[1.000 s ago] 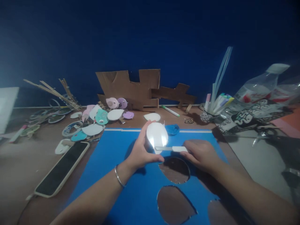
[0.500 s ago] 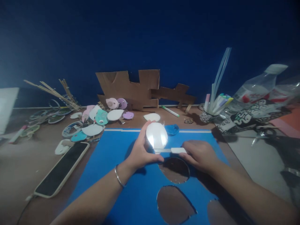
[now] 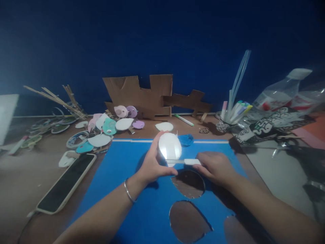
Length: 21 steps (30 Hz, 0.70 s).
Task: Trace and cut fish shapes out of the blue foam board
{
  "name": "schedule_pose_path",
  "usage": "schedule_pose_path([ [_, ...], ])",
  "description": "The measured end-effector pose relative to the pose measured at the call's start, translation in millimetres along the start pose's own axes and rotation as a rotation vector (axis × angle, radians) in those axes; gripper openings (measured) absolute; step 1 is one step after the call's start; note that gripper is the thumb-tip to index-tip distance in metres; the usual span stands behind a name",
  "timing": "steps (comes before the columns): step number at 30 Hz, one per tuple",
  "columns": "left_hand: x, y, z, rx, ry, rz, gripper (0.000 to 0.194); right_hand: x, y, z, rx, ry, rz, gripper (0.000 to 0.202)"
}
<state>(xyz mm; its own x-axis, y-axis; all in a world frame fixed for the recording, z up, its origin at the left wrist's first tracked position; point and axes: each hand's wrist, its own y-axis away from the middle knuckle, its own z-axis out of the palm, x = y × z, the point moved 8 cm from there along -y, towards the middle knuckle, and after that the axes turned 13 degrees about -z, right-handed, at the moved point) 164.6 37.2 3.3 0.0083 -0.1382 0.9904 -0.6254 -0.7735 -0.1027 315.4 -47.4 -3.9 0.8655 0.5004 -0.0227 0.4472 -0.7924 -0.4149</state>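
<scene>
In my left hand point(image 3: 149, 162) is a white, shiny teardrop cutout point(image 3: 169, 144), its point towards me. Fingers are behind it, and the thumb stretches out below. My right hand point(image 3: 215, 166) is closed round the white handle of a craft knife point(image 3: 190, 161). The knife's thin blade lies across the lower part of the cutout, near its tip. Under both hands is a blue sheet point(image 3: 122, 189) with several teardrop-shaped holes, through which the brown table shows. A blue crinkled piece point(image 3: 186, 139) lies just behind the cutout.
Left of the sheet lies a phone point(image 3: 67, 184) beside painted bird cutouts point(image 3: 109, 126). Cut cardboard point(image 3: 139, 95) leans on the back wall. A green-capped marker point(image 3: 184, 120) lies behind the sheet. On the right are a marker cup point(image 3: 222, 127), plastic bottles point(image 3: 281, 91) and a grey board point(image 3: 269, 166).
The knife blade has shifted slightly up the cutout, away from me. My left hand keeps the same hold. The whole view has moved a little.
</scene>
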Motion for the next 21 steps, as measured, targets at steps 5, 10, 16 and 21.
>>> schedule_pose_path([
  [5,2.4,-0.1,0.5,-0.001,0.009,0.004,0.112,0.3,-1.0,-1.9,0.013,0.001,0.003,0.044],
  [10,2.4,-0.5,-1.3,0.008,-0.009,0.002,0.113,0.1,-0.8,-2.5,0.011,0.0,0.003,0.044],
  [16,3.7,0.1,1.2,-0.009,-0.029,0.001,0.112,-1.3,-0.4,-2.1,0.008,-0.001,-0.01,0.044],
  [21,3.8,-0.2,1.8,-0.015,-0.047,-0.004,0.114,-1.0,-0.6,-2.2,0.01,0.022,-0.011,0.045],
])
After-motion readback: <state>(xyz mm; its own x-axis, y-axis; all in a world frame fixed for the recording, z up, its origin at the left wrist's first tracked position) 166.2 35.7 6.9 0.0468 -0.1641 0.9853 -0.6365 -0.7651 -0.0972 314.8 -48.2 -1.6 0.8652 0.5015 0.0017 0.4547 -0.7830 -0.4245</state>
